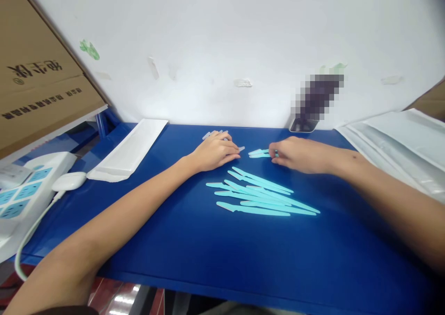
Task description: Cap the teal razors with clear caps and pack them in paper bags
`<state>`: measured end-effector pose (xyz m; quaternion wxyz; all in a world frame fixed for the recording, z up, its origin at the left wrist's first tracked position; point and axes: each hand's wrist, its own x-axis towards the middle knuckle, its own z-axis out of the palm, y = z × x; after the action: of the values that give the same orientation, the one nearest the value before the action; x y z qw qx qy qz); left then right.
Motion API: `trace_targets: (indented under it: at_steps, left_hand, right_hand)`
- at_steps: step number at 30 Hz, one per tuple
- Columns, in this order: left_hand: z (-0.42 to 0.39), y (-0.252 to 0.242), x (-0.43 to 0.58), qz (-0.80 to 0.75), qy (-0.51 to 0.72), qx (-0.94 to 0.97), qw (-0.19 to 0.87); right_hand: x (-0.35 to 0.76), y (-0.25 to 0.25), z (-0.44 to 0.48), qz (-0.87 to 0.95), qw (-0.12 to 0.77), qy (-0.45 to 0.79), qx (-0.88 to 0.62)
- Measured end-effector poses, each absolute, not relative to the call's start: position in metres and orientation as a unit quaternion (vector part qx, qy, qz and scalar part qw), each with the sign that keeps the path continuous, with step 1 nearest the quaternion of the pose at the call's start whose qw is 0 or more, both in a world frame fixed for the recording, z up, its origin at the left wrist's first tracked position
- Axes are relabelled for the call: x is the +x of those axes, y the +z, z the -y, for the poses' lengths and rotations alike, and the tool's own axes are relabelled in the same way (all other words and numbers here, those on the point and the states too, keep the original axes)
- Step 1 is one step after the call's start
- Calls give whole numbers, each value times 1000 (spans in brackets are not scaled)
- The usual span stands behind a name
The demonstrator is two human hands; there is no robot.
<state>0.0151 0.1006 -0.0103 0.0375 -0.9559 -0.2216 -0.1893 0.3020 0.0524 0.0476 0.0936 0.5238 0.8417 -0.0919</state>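
Observation:
Several turquoise eyebrow razors [264,197] lie in a loose, overlapping pile on the blue table, their heads to the left and thin handles to the right. Beyond the pile, my right hand [295,155] is closed around the handles of two more eyebrow razors [257,153], whose heads stick out to the left. My left hand [217,151] lies palm down with fingers stretched over small translucent caps [206,135]. Another clear cap [242,148] shows beside its fingertips. The palm hides whatever else is beneath it.
A white power strip [38,185] with a plugged-in white charger [69,181] and cable is at left. Near it lies a flat white tray [128,150]. A phone [303,125] leans on the white back wall; white packets [399,139] lie right. A cardboard box [41,83] stands far left.

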Motion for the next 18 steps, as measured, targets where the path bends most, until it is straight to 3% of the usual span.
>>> trace_targets:
  at_steps: [7,18]
  left_hand:
    - [-98,-9,19,248,-213,-944,-47]
    - [-92,5,22,281,-99,-949,-107]
  right_hand:
    - [302,49,-58,-859,69,-172,477]
    - [303,49,-60,-859,82,-178,473]
